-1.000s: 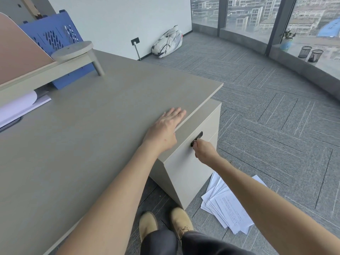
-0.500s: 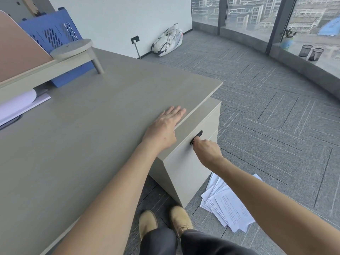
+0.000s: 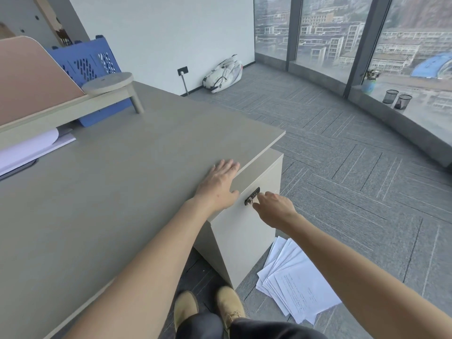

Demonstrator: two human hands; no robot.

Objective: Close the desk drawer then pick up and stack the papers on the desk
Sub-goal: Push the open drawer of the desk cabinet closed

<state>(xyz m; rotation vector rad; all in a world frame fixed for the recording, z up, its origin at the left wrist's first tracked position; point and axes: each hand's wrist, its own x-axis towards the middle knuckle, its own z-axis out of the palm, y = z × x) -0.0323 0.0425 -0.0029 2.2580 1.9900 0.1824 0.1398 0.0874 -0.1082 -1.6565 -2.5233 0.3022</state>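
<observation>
Since a second ago, the drawer front [image 3: 247, 204] has slid in nearly flush under the desk [image 3: 110, 192], and the right hand [image 3: 274, 209] has moved with it. Farthest left, white sheets [image 3: 31, 148] lie on the desk under a raised shelf [image 3: 61, 108]. The left hand [image 3: 220, 184] lies flat and open on the desk edge, grasping nothing. The right hand's fingers press beside the black lock [image 3: 252, 196], not closed around anything. Below, loose papers [image 3: 296, 277] lie fanned on the carpet [image 3: 367, 192] beside the cabinet.

Desktop [image 3: 122, 192] bare near edge (shelf [image 3: 61, 111] blocks rear).
</observation>
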